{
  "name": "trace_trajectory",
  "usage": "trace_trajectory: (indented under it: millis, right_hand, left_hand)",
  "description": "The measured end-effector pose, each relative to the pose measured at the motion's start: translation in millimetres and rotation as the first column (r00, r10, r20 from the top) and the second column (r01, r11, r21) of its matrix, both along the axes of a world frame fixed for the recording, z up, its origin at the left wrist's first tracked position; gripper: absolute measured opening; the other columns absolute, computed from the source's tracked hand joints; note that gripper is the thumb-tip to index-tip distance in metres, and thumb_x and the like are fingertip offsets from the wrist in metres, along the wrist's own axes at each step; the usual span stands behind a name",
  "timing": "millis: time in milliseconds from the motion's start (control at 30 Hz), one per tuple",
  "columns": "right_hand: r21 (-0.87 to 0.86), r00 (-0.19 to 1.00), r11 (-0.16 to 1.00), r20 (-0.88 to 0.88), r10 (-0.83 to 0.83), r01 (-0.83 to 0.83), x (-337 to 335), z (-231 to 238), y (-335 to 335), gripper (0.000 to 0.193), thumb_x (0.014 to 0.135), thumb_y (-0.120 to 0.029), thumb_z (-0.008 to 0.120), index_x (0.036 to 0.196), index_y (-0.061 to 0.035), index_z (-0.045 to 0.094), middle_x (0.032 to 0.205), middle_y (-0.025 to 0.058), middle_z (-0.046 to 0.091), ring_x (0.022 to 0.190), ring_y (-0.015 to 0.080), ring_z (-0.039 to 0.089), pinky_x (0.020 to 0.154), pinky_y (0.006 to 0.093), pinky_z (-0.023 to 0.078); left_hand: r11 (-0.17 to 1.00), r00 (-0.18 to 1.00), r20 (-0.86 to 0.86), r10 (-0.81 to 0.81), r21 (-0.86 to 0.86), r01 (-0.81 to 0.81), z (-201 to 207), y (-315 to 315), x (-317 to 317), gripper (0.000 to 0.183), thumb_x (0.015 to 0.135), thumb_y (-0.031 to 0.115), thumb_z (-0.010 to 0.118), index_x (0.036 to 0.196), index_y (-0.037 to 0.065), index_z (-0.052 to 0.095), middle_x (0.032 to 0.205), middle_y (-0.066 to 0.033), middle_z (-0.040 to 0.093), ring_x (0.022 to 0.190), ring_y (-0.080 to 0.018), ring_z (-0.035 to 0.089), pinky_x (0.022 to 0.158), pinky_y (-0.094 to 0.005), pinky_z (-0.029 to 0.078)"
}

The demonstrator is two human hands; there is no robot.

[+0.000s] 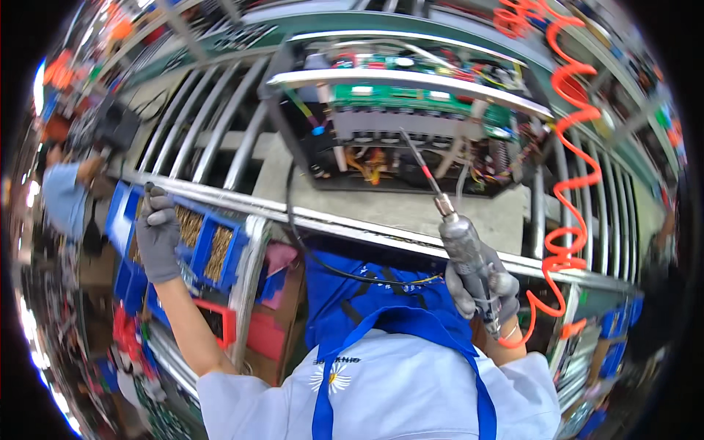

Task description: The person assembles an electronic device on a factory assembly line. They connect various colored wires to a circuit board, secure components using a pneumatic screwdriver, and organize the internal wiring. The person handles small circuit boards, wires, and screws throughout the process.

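Above the right hand (484, 287), clamped on the pneumatic screwdriver (469, 257), the bit's long axis is aimed up-left into the open chassis (411, 110); left hand (158, 231) fingers pinched together over the blue screw bin (220, 253).

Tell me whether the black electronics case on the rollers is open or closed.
Open: the black case has no cover on this side, so its green circuit boards and wiring show inside.

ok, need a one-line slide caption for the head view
Gloved right hand aims a pneumatic screwdriver into an open electronics chassis; gloved left hand reaches the blue screw bin.
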State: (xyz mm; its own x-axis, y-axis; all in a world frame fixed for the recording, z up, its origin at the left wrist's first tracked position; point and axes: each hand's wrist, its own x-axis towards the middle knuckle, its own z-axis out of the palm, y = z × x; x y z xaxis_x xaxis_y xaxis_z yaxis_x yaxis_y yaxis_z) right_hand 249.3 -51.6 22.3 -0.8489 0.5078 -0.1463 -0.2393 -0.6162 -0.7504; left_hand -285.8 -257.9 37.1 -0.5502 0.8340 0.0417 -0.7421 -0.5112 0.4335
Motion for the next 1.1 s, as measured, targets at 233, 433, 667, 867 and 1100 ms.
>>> trace_trajectory:
  millis: [233, 433, 667, 867, 1100]
  right_hand:
    - [0.133, 0.906, 0.910, 0.112, -0.408, 0.393, 23.2, 29.3, -18.6, 0.098, 0.064, -0.054, 0.077, 0.135, 0.0028, 0.040, 0.081, 0.0119, 0.061, 0.053, 0.0141, 0.061, 0.045, 0.0257, 0.054]
    - [0.244, 0.839, 0.852, 0.191, -0.510, 0.463, 24.4, 48.7, -15.8, 0.080, 0.074, -0.045, 0.070, 0.133, 0.0029, 0.043, 0.081, 0.0118, 0.061, 0.054, 0.0140, 0.062, 0.045, 0.0254, 0.053]
    - [0.290, 0.820, 0.837, 0.218, -0.530, 0.464, 21.7, 55.3, -11.3, 0.074, 0.077, -0.039, 0.066, 0.133, 0.0031, 0.045, 0.082, 0.0114, 0.062, 0.055, 0.0146, 0.064, 0.045, 0.0247, 0.052]
    - [0.284, 0.816, 0.838, 0.230, -0.531, 0.465, 21.0, 48.7, -8.8, 0.076, 0.076, -0.040, 0.068, 0.134, 0.0034, 0.043, 0.080, 0.0115, 0.062, 0.053, 0.0149, 0.063, 0.044, 0.0249, 0.052]
    - [0.287, 0.788, 0.820, 0.250, -0.563, 0.495, 13.6, 49.5, -10.1, 0.081, 0.073, -0.046, 0.074, 0.129, 0.0046, 0.044, 0.079, 0.0114, 0.062, 0.050, 0.0140, 0.062, 0.042, 0.0240, 0.052]
  left_hand:
    - [0.771, 0.785, 0.017, -0.619, 0.202, 0.603, 96.6, 205.0, 134.7, 0.028, 0.097, -0.001, 0.049, 0.124, -0.007, 0.049, 0.097, -0.0061, 0.046, 0.075, -0.0100, 0.041, 0.054, -0.0182, 0.042]
    - [0.560, 0.343, -0.613, -0.712, -0.200, 0.804, 93.5, 354.2, 207.6, 0.035, 0.096, 0.003, 0.051, 0.128, -0.012, 0.050, 0.111, -0.0148, 0.065, 0.096, -0.0119, 0.064, 0.068, -0.0151, 0.052]
    - [0.891, -0.424, -0.902, -0.084, -0.259, 0.373, 87.5, 422.8, 267.2, 0.025, 0.091, 0.017, 0.066, 0.111, 0.004, 0.072, 0.100, -0.0067, 0.071, 0.084, -0.0101, 0.062, 0.076, -0.0229, 0.050]
    - [0.829, -0.505, -0.844, -0.182, -0.407, 0.383, 87.2, 418.4, 272.2, 0.033, 0.085, 0.025, 0.075, 0.109, 0.003, 0.072, 0.095, -0.0061, 0.071, 0.085, -0.0109, 0.061, 0.081, -0.0254, 0.050]
    - [0.800, -0.418, -0.880, -0.228, -0.414, 0.435, 83.9, 419.2, 267.9, 0.035, 0.084, 0.024, 0.076, 0.110, 0.001, 0.072, 0.093, -0.0057, 0.071, 0.082, -0.0104, 0.062, 0.079, -0.0250, 0.051]
